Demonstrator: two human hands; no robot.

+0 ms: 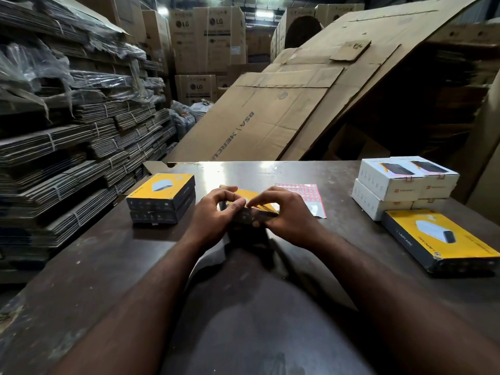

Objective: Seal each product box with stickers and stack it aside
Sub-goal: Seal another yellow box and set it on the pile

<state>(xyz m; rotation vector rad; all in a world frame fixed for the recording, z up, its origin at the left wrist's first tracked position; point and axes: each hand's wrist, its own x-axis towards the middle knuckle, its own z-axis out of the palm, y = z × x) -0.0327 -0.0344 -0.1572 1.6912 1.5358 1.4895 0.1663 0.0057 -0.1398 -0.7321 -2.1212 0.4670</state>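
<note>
A yellow and black product box (250, 209) is held tilted above the middle of the dark table (243, 307). My left hand (216, 212) grips its left end, thumb on the near dark edge. My right hand (286, 212) holds the right end, with thumb and forefinger pinched at the top edge near the box's middle. A sticker sheet (300, 192) with red-outlined stickers lies just behind my right hand. Two yellow boxes (162, 197) are stacked at the left of the table.
Several white boxes (400, 182) are stacked at the table's right, with one yellow box (443, 239) lying flat in front of them. Bundled flat cardboard (67, 158) fills the left side. Large cardboard sheets (297, 104) lean behind the table.
</note>
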